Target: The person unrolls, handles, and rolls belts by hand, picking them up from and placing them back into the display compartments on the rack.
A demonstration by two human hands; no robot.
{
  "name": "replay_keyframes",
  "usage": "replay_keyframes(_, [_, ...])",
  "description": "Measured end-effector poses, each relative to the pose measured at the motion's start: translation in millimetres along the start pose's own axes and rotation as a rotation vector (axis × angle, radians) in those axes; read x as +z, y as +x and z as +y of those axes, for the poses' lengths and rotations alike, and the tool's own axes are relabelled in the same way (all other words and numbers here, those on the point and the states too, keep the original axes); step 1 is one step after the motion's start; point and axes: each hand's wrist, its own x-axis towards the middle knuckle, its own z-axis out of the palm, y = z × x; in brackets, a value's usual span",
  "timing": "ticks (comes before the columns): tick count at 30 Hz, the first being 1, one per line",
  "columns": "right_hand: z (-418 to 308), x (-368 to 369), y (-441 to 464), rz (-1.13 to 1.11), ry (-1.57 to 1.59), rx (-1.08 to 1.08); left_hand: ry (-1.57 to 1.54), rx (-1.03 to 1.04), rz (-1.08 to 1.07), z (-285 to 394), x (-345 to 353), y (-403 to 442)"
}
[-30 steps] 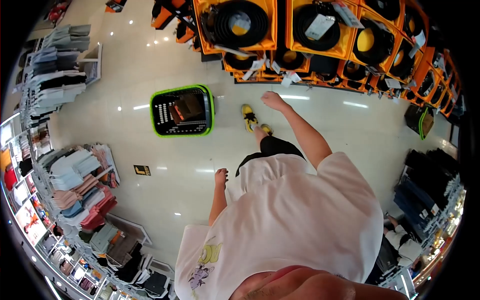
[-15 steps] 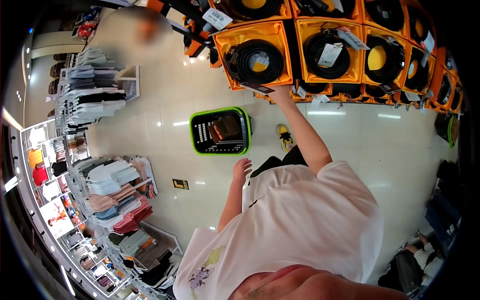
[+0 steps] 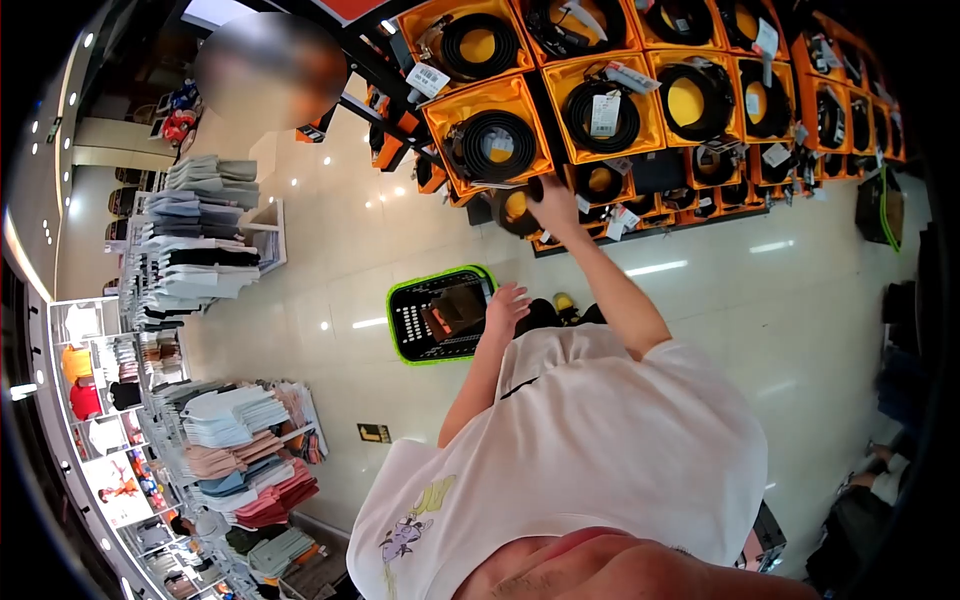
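Note:
My right hand (image 3: 556, 208) reaches to the lower left of the belt display. Its fingers close at the right edge of a blurred, dark coiled belt (image 3: 517, 212) with a yellow middle; the fingertips are partly hidden. Just above is an orange box (image 3: 437, 122) holding a black coiled belt (image 3: 523, 145), with a tag hanging beneath. My left hand (image 3: 508, 308) hangs in front of my waist, fingers loosely bent and apart, holding nothing. Beside it on the floor stands a black shopping basket with a green rim (image 3: 392, 318). Brown and reddish items (image 3: 455, 310) lie in the basket.
Rows of orange boxes with coiled belts (image 3: 690, 105) fill the upper right. Racks of folded and hanging clothes (image 3: 235, 425) line the left. A floor sign (image 3: 374, 433) lies on the shiny tiles. A black and green bag or basket (image 3: 880, 208) stands far right.
My view has shifted, and the basket now appears lower and nearer my left hand. My right hand shows further out from under the orange box, beside a coiled belt that was hidden before.

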Motion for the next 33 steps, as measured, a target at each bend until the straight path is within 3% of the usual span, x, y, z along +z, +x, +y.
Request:
replay_keyframes(2, [-15.4,-17.1,-37.4,0.080,0.255,0.003,-0.171,0.006,-0.040,4.8,3.5,6.1])
replay_keyframes(6, [7.0,22.5,-118.8,-0.116,0.547,0.221,-0.390,0.016,-0.203,7.8,8.7,14.2])
replay_keyframes(8, [18.6,28.2,-149.7,-0.212,0.510,0.236,-0.132,-0.060,-0.140,13.1,19.0,-8.1])
replay_keyframes(10, [22.6,4.2,-150.8,-0.442,0.375,0.254,-0.120,-0.198,-0.276,-0.6,5.9,-16.7])
replay_keyframes(13, [18.3,-29.7,-164.5,-0.529,0.107,0.157,-0.047,-0.226,-0.408,-19.5,0.2,-28.5])
replay_keyframes(16, [43.0,-17.2,-190.5,-0.551,-0.008,0.055,0.083,-0.158,-0.349,-20.3,8.0,-43.5])
replay_keyframes(21, [32.5,-2.4,-242.9,-0.680,0.463,0.461,0.091,0.085,-0.363,-5.6,20.8,-95.9])
replay_keyframes(24, [19.0,0.6,-263.2,-0.802,0.493,0.419,0.105,0.171,-0.328,-14.5,1.0,-126.3])
replay_keyframes(30, [-32.1,-11.0,-307.7,-0.977,0.481,0.433,-0.215,0.253,-0.400,-28.5,-33.8,-175.7])
replay_keyframes(32, [-17.2,6.4,-326.0,-1.060,0.394,0.286,-0.286,0.269,-0.355,-43.7,-45.5,-189.8])
replay_keyframes(33, [-44.9,-14.2,-347.3,-0.892,0.369,0.138,-0.312,0.225,-0.361,-52.8,-54.3,-195.5])
